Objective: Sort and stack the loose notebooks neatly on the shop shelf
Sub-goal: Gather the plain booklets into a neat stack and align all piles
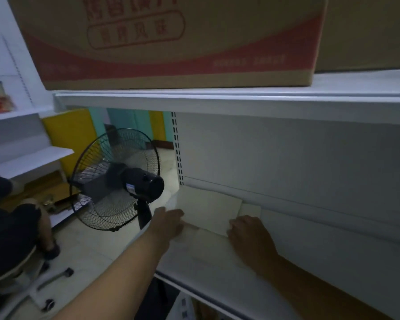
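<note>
Grip: left hand (pixel 171 221) and right hand (pixel 247 232) flat, fingers spread, pressing opposite edges of pale notebook (pixel 208 211) | lies between them on shelf (pixel 321 269) | probably light, floppy, slick; hold by side edges.

Left hand (pixel 169 221) and right hand (pixel 248 236) pressed flat against opposite edges of pale notebooks (pixel 209 212) on white shelf (pixel 333 262); black pedestal fan (pixel 116 179) beside shelf end; printed cardboard box (pixel 171 40) stored above.
</note>
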Available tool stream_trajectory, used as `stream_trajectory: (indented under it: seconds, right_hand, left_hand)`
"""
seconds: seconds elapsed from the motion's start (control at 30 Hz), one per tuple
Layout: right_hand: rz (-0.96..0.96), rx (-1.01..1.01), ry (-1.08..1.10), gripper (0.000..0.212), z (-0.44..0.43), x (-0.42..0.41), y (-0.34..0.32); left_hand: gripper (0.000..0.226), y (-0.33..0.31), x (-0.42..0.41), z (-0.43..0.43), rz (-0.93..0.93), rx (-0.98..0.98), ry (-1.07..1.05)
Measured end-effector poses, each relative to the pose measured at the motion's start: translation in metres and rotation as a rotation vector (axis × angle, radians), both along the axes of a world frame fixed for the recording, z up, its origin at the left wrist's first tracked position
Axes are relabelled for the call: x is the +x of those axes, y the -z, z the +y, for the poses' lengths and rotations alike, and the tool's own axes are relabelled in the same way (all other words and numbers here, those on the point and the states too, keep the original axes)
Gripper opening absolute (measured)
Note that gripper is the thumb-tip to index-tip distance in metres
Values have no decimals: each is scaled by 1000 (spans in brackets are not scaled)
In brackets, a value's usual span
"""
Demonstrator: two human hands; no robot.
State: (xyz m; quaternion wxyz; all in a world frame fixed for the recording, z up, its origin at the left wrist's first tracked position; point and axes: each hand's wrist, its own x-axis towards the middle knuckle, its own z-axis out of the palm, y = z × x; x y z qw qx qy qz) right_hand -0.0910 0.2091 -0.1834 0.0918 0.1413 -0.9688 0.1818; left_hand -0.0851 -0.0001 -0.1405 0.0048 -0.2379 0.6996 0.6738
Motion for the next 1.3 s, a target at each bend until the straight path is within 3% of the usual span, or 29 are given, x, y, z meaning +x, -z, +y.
stream_trajectory:
  seconds: [0.1,0.2,0.3,0.37,0.47,0.6,0.73,0.8,0.9,0.97,1.07,1.17,1.23,1.3]
  right_hand:
    - [6,-51,35,66,0,-5,5]
    - [-43,-82,69,50,0,-7,4]
    - [-42,-129,120,61,0,-8,5]
    - [-48,-133,152,59,0,-6,5]
    - [-74,-133,184,50,-11,5,-7]
    - [-245,-4,271,64,-55,28,-16]
    - [-406,216,322,96,-97,46,-9]
    - [-410,231,356,87,-100,48,-12]
    - [-332,282,378,68,-98,59,-21]
    - [-141,213,448,57,-95,67,-23]
    - [57,-99,573,49,-90,73,-20]
    - [136,-400,589,64,-107,78,-20]
    - [150,-386,442,65,-135,90,-23]
    - [57,-343,175,50,-166,99,-26]
  left_hand:
    - [41,-6,-5,9,62,238,-47]
    - [37,-7,-14,22,73,450,-67]
    - [12,-6,-24,30,36,616,41]
    - [12,-4,-25,32,71,572,134]
    - [41,-4,-23,21,175,527,170]
    - [28,-9,-27,-32,247,555,162]
    - [24,-1,-15,-93,-28,513,328]
    - [26,4,-4,-108,-181,503,382]
    - [32,10,3,-120,-198,524,437]
    - [32,14,2,-125,-189,503,456]
    - [32,18,0,-124,-145,406,475]
    - [23,22,1,-120,-101,313,473]
    - [14,24,0,-120,-77,332,505]
    - [19,28,-2,-122,-58,333,558]
